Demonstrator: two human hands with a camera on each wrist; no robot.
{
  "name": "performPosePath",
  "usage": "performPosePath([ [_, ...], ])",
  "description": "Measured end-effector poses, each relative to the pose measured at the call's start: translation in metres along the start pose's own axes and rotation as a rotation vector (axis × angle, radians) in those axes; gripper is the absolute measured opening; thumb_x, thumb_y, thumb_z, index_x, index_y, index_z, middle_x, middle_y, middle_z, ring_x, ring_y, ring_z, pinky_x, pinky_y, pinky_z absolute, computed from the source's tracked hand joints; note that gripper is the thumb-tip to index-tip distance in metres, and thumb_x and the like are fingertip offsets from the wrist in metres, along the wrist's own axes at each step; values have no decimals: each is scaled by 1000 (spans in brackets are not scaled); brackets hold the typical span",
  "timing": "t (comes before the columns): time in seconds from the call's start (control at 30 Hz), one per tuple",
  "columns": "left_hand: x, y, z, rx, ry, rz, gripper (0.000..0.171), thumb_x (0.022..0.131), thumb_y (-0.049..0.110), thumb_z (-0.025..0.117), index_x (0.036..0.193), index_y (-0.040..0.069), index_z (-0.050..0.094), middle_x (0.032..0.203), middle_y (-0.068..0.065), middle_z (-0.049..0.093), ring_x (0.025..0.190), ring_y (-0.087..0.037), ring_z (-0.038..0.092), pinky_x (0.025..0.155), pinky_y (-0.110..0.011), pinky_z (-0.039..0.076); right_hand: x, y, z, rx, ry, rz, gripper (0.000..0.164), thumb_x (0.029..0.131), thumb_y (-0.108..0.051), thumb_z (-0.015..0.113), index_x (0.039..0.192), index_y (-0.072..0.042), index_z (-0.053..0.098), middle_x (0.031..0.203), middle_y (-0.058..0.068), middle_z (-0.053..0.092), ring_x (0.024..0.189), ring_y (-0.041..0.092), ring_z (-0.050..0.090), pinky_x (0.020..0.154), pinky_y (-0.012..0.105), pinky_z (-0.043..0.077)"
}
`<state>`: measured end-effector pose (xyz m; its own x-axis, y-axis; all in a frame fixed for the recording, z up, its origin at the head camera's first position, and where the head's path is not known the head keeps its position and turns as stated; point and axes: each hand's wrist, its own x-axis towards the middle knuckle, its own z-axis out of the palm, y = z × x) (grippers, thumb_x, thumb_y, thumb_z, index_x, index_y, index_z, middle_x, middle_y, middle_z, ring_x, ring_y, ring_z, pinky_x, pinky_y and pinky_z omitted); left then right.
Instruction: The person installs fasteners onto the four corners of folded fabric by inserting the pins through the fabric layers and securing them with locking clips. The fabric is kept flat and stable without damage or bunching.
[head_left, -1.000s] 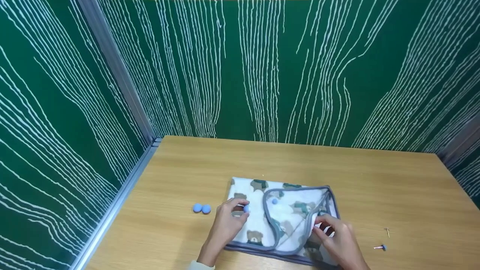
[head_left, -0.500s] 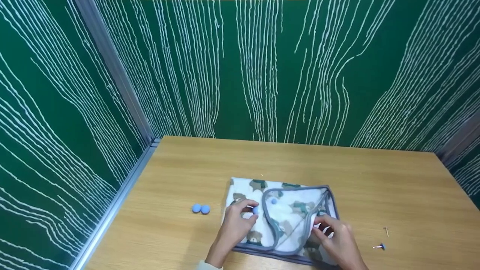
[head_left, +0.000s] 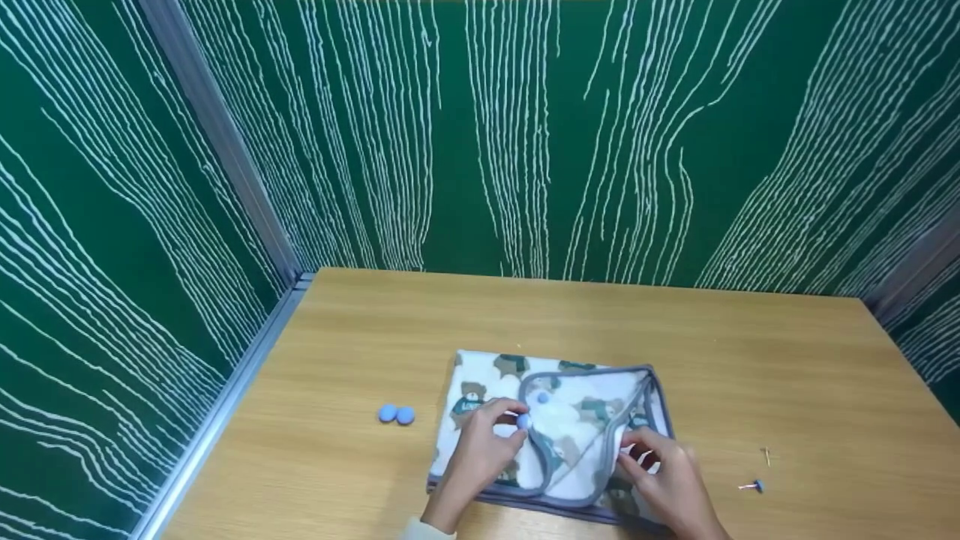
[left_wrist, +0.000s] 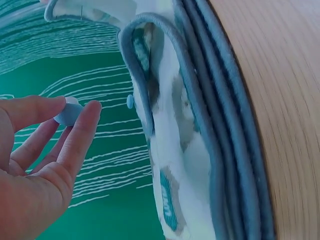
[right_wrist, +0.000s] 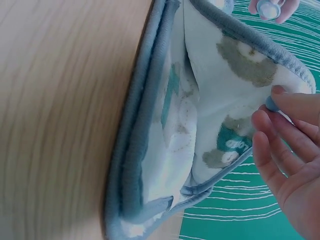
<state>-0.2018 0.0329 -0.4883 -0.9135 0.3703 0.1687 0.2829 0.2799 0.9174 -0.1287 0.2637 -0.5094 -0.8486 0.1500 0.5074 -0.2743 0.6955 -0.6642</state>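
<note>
My left hand (head_left: 480, 450) pinches a small blue round cap (left_wrist: 69, 114) between thumb and fingers, close beside the flap's left edge. A folded white bear-print blanket (head_left: 465, 375) with grey-blue trim lies on the table, its top flap (head_left: 577, 412) partly raised. With my right hand (head_left: 664, 472) at the flap's right side, I pinch a small blue pin head (right_wrist: 271, 104) against the cloth's underside; its shaft is hidden. Another blue cap (head_left: 542, 397) sits on the flap's upper left part.
Two blue caps (head_left: 396, 414) lie side by side on the wooden table (head_left: 360, 337), left of the blanket. To the right lie a blue-headed pin (head_left: 752, 486) and another thin pin (head_left: 766, 456). Green panels (head_left: 480, 150) with white lines stand behind and left.
My left hand has moved right across the blanket with the blue cap, up to the flap's edge. The right hand keeps its pinch at the flap. The head view has shifted slightly.
</note>
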Motion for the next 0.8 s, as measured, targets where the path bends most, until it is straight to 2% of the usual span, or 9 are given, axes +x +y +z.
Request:
performPosePath([
  [0.17, 3, 1, 4, -9, -13, -22, 28, 76, 0, 62, 96, 20, 63, 98, -2, 61, 87, -12, 57, 71, -21, 47, 1, -1, -1, 6, -20, 46, 32, 61, 8, 71, 68, -22, 60, 59, -11, 56, 53, 6, 52, 47, 29, 46],
  [0.4, 5, 1, 13, 0, -13, -2, 28, 75, 1, 64, 95, 21, 63, 96, 2, 61, 86, -9, 57, 76, -30, 48, 3, -4, -3, -14, -80, 128, 31, 63, 8, 71, 69, -21, 61, 65, -5, 60, 57, 8, 53, 51, 26, 47],
  [0.6, 6, 2, 20, 9, -17, 4, 27, 76, 3, 64, 96, 22, 63, 95, 6, 60, 86, -9, 57, 76, -30, 48, 4, -4, -2, -16, -80, 101, 29, 63, 6, 71, 70, -20, 61, 64, -3, 61, 57, 6, 53, 50, 24, 47],
  [0.7, 7, 3, 24, -2, -24, 15, 28, 75, 2, 64, 96, 20, 63, 95, 6, 60, 85, -8, 57, 76, -31, 48, 4, -3, -1, -15, -80, 89, 29, 63, 6, 72, 70, -20, 61, 63, -5, 60, 56, 5, 53, 50, 23, 46],
  [0.8, 8, 3, 29, -24, -33, 29, 28, 74, 1, 63, 95, 20, 63, 94, 3, 61, 84, -8, 58, 74, -28, 48, 3, -2, 0, 1, -72, 68, 31, 62, 8, 71, 70, -20, 61, 62, -9, 58, 55, 5, 52, 49, 23, 46],
])
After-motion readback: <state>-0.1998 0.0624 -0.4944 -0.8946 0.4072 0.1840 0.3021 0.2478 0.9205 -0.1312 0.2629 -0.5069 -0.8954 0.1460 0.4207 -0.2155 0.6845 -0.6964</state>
